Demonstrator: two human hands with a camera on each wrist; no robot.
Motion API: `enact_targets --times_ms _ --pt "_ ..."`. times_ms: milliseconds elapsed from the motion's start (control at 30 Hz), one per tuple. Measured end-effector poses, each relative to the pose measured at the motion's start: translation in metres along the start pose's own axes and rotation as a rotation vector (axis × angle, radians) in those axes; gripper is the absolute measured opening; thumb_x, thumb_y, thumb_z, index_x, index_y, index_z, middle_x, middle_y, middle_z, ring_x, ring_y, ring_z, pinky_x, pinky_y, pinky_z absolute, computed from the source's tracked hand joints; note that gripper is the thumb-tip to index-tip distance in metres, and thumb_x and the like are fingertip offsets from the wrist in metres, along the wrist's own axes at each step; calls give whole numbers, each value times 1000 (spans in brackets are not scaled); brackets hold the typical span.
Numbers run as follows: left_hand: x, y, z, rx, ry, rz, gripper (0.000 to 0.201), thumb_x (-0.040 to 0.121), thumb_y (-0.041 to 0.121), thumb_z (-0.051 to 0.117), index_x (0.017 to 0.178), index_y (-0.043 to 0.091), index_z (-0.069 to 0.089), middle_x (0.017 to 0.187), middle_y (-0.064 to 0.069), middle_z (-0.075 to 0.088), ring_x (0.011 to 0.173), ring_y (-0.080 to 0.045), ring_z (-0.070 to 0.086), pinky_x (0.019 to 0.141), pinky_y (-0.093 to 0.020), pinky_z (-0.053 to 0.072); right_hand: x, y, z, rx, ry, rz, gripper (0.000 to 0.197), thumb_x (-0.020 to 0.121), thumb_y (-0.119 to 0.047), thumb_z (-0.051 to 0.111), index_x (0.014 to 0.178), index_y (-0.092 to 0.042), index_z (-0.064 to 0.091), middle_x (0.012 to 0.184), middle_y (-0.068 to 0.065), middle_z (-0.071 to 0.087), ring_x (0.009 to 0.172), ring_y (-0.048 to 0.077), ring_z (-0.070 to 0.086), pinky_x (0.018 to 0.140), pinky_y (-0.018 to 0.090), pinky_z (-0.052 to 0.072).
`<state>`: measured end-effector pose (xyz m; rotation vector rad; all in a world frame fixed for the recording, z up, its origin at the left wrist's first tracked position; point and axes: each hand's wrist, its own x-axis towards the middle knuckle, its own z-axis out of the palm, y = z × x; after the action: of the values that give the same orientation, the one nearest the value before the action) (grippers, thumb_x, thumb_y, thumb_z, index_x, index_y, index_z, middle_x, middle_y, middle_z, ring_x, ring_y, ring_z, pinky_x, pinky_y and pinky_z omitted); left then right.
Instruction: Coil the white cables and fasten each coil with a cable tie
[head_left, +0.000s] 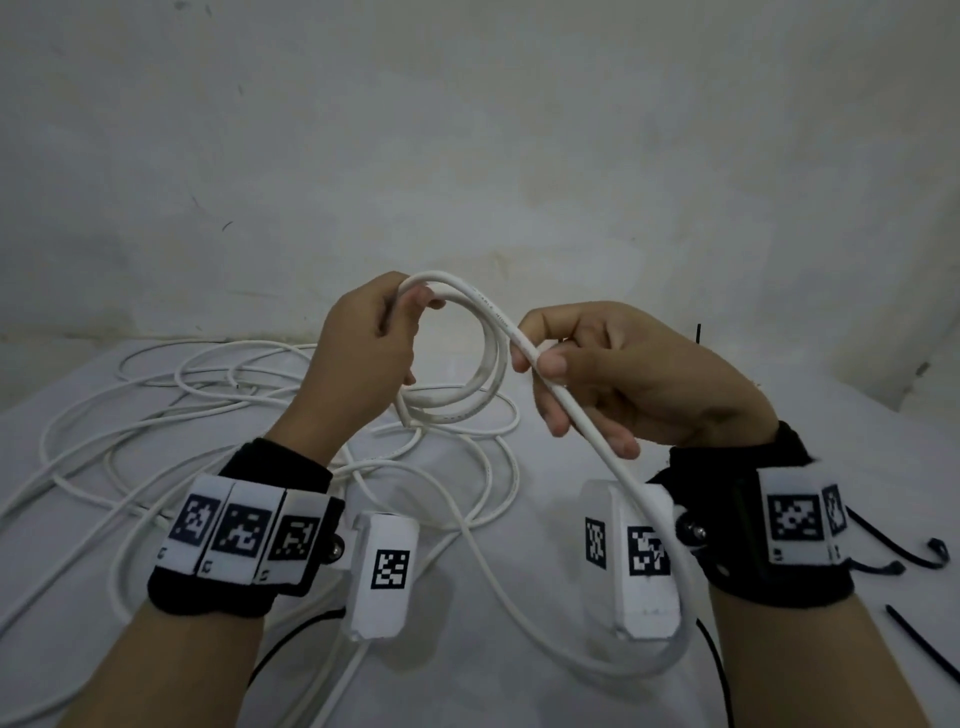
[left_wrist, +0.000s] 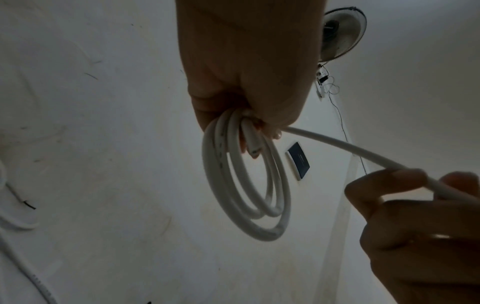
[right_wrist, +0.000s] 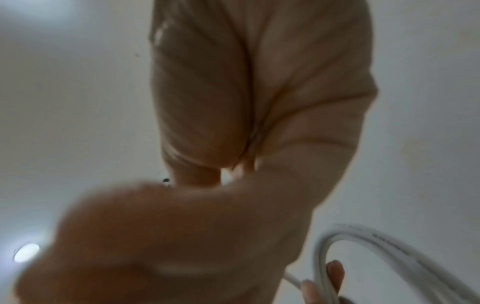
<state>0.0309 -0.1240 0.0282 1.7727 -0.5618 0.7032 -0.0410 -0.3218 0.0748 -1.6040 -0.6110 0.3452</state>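
The left hand (head_left: 363, 353) is raised above the tabletop (head_left: 571, 395), its fingers curled round the top of a small coil (head_left: 483, 364) of white cable; the left wrist view shows about three loops (left_wrist: 246, 185) hanging from that grip, with the cable's cut end (left_wrist: 253, 148) sticking down just inside them. The right hand (head_left: 623, 374) is beside it at about the same height, pinching the same cable (head_left: 535, 358) between thumb and forefinger where it leaves the coil. From that pinch the cable slopes down past the right wrist, curves low toward the near edge and runs back to the pile. The right wrist view is blurred; it shows the palm (right_wrist: 246, 102) and, low at the right, a bend of the cable (right_wrist: 363, 238) with fingertips (right_wrist: 335, 273) of the other hand on it.

Both wrists wear black bands (head_left: 743, 519) with white blocks printed with square black-and-white markers (head_left: 241, 530).

Under and to the left of the hands, the rest of the white cable lies in loose, overlapping loops (head_left: 156, 431) on the pale tabletop. At the right edge lie black cable ties (head_left: 914, 551), two of them bent into hooks and one straight (head_left: 924, 644) nearer the front. A scuffed whitish wall (head_left: 467, 130) stands behind the tabletop. The left wrist view also takes in a wall fan (left_wrist: 342, 35) and a dark rectangular plate (left_wrist: 298, 160) on the wall.
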Motion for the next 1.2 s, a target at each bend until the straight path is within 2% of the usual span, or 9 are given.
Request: enact_targets --times_ms 100,267,367,467,633,733,833,967,1200 --pt "3 -4 -5 -48 -16 -65 24 101 22 43 89 16 63 61 0 42 41 -5 44 45 -15 42 2 -2 5 -72 41 30 15 83 -14 63 87 -2 53 60 11 66 31 11 51 35 16 41" --pt "5 -6 -14 -76 -71 -114 25 100 22 44 85 21 64 59 2 40 44 -6 41 49 -19 40 3 -4 10 36 19 29 17 81 -19 53 88 -3 51 56 10 64 28 8 49 32 12 38" --pt "3 2 -13 -115 -115 -118 27 100 21 43 82 21 63 60 1 39 43 -5 41 47 -16 39 1 -3 7 127 -134 43 16 92 -16 52 100 -3 46 56 14 65 28 10 52 32 12 40" --pt "1 10 -8 -125 -156 -106 33 101 18 42 73 25 59 60 1 39 42 -4 41 45 -14 38 0 3 -1 163 -419 39 34 89 -14 63 112 -4 39 67 17 70 40 15 62 37 18 48" --pt "0 14 -5 -166 -234 -115 31 101 19 42 77 22 61 54 9 39 42 -4 40 45 -14 38 0 12 -8 256 -584 -40 37 83 -5 69 103 -3 38 82 18 73 58 18 71 43 18 52" --pt "1 9 -7 -176 -224 -141 29 101 24 40 84 19 63 52 12 40 42 -4 40 48 -18 38 1 10 -7 163 -468 -79 32 80 -4 70 96 -5 42 85 14 73 64 17 72 50 19 55" --pt "3 4 -11 -181 -150 -160 29 102 25 40 87 18 63 50 14 42 42 -4 42 52 -26 38 4 8 -6 59 -303 -84 28 80 5 64 95 -8 44 78 9 73 56 13 68 50 19 54" --pt "6 0 -17 -230 -43 -163 29 103 22 39 88 16 63 50 13 42 43 -4 42 49 -21 41 2 8 -13 -140 -91 -52 18 85 3 53 96 -11 53 71 7 69 49 12 57 49 21 50" --pt "8 -4 -21 -316 -14 -215 29 103 17 37 88 15 62 49 14 42 43 -4 41 49 -19 42 12 21 -23 -463 221 15 15 92 6 54 92 -9 58 76 9 71 54 13 61 58 26 55"
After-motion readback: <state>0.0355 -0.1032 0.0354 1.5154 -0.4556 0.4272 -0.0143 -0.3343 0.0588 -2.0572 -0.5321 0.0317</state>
